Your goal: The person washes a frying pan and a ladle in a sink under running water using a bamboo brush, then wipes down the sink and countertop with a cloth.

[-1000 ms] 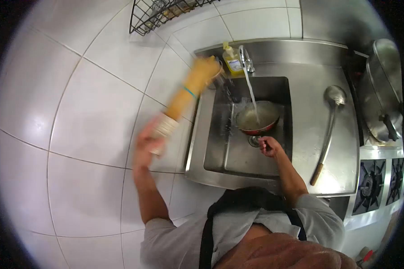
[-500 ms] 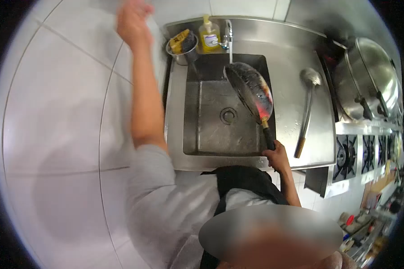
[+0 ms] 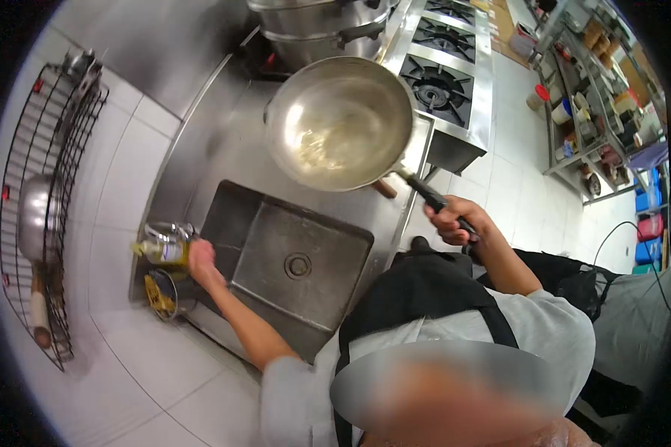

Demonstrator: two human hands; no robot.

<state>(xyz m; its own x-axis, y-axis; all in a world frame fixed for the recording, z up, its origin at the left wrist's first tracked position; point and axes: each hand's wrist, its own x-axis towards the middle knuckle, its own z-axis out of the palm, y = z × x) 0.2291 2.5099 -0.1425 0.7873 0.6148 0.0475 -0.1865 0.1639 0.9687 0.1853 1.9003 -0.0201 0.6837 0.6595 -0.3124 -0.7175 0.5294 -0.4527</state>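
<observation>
My right hand is wrapped round the black handle of a metal wok. The wok is above the steel counter, beyond the sink, its shiny inside facing up. By the sink's wall side, my left hand closes at the faucet, seemingly on its handle; blur and the hand itself partly hide the fingers. A pump bottle of yellow soap stands right beside that hand. Next to the bottle, a metal pot holds a yellow scrubber.
Stacked steel pots stand past the counter, near a row of gas burners. A wire rack with a pan hangs on the tiled wall. Shelving with containers stands across the floor. A wooden handle end shows below the wok.
My right hand has lifted the wok from over the sink towards the stove side and turned its inside up. My left hand has come down to the faucet. The view has swung right.
</observation>
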